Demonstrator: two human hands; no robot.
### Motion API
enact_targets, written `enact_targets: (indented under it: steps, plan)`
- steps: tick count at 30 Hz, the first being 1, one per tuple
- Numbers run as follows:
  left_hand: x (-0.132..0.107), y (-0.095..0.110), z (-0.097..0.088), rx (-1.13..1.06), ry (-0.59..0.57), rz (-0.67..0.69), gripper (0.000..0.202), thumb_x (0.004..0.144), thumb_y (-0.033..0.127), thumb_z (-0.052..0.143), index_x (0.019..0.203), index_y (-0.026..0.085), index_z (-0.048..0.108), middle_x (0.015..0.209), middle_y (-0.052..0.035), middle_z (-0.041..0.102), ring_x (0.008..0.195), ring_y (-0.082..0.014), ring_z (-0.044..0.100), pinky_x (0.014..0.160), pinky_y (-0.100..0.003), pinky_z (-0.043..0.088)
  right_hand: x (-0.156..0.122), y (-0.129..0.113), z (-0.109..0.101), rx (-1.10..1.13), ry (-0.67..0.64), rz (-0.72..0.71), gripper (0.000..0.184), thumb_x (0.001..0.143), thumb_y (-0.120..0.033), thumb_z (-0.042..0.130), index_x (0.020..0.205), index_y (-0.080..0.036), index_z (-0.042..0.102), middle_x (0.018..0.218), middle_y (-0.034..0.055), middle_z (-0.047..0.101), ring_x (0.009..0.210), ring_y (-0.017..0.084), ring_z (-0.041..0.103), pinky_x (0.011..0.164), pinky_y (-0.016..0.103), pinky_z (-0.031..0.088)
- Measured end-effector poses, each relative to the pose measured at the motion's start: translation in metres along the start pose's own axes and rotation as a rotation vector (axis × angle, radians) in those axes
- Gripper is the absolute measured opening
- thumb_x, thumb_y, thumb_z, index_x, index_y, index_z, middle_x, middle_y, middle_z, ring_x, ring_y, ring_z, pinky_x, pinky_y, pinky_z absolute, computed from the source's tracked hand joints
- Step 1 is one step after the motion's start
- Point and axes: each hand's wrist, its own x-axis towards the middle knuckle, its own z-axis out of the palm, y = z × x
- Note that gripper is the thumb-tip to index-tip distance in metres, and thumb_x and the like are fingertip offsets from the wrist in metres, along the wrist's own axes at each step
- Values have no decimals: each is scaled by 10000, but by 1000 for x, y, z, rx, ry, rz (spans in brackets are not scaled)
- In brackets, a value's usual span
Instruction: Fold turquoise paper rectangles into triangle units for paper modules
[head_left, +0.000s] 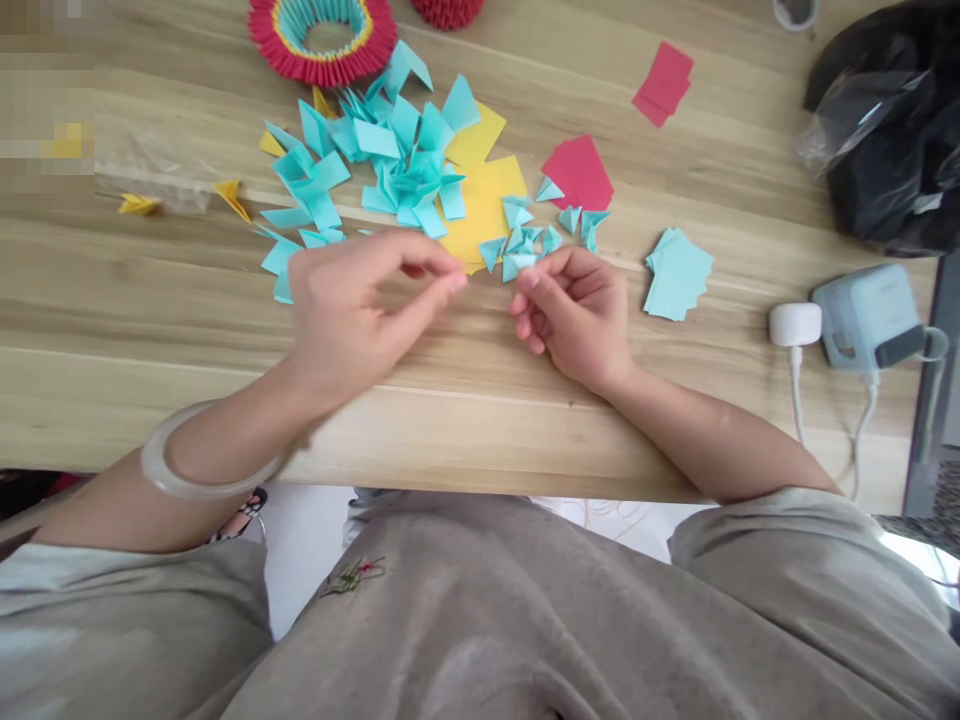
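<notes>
Inward, the left hand [349, 310] and right hand [585, 318] angle over the table [480, 420], fingertips pinched, any hold unclear.

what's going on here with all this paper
The person's right hand is at a small folded blue piece; whether it grips it is unclear. The left hand is pinched, with nothing clearly visible in it. Beyond the hands, larger folded blue papers lie on the wooden table, beside yellow sheets.
</notes>
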Motion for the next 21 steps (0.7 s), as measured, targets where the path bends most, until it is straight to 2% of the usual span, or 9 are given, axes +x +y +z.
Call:
enact_targets:
  steps: [3, 4, 6, 7, 9, 12, 14, 17, 21]
  plan:
    - [10, -10, -10, 218, 16, 35, 68, 901, 218, 690, 968, 220, 683, 1019, 63, 740, 1014, -145, 681, 943, -328, 542, 1, -1, 0, 21, 44, 39, 455, 806, -577, 698, 684, -193, 488, 577, -28, 638, 380, 50, 498, 291, 161, 317]
    - [12, -14, -13, 316, -10, -1, 125, 892, 180, 682, 1008, 226, 685, 1106, 63, 724, 1098, -163, 655, 1011, -351, 520, 0, -2, 1, 14, 25, 37, 469, 800, -584, 699, 665, -197, 473, 562, -28, 632, 366, 50, 490, 281, 164, 309]
    - [14, -24, -15, 463, -41, -40, 300, 854, 160, 690, 1142, 242, 662, 1245, 57, 666, 1177, -194, 597, 1066, -385, 480, -1, -3, 1, -7, -20, 16, 478, 792, -588, 704, 646, -200, 466, 551, -26, 629, 357, 52, 492, 272, 169, 304]
    - [14, -30, -14, 513, -96, -75, 399, 833, 160, 697, 1219, 238, 633, 1292, 42, 639, 1198, -213, 574, 1076, -398, 465, -2, -3, 1, -19, -38, 6, 474, 793, -588, 704, 644, -201, 473, 554, -24, 632, 360, 53, 499, 272, 170, 306]
    - [13, -42, -12, 566, -225, -152, 442, 823, 181, 692, 1258, 215, 622, 1273, 7, 647, 1161, -238, 565, 1040, -416, 466, -3, -4, 2, -42, -62, -7, 462, 799, -582, 702, 647, -200, 491, 562, -21, 639, 370, 54, 510, 276, 170, 313]
    - [12, -57, -8, 550, -228, -215, 136, 801, 224, 701, 934, 216, 729, 952, -5, 723, 906, -219, 595, 893, -404, 484, -4, -5, 2, -66, -91, -9, 448, 801, -565, 712, 651, -198, 505, 561, -24, 641, 378, 54, 512, 285, 170, 325]
    - [12, -58, -7, 489, -149, -177, 63, 784, 211, 717, 835, 247, 722, 825, 23, 705, 803, -189, 571, 830, -370, 472, -5, -5, 2, -74, -115, -8, 436, 801, -548, 724, 655, -196, 512, 552, -27, 633, 385, 54, 515, 291, 168, 336]
    - [11, -48, -7, 475, -73, -84, 63, 844, 202, 671, 875, 246, 702, 881, 36, 727, 855, -183, 602, 843, -343, 463, -5, -5, 3, -78, -147, -22, 406, 812, -509, 730, 666, -188, 529, 550, -31, 621, 397, 54, 520, 304, 164, 361]
    - [5, -24, -3, 411, -57, 242, 56, 898, 249, 637, 847, 245, 659, 861, 63, 761, 819, -146, 683, 747, -301, 491, -6, -1, 2, -99, -166, -83, 331, 794, -454, 764, 763, -172, 593, 619, -29, 617, 472, 59, 555, 350, 158, 403]
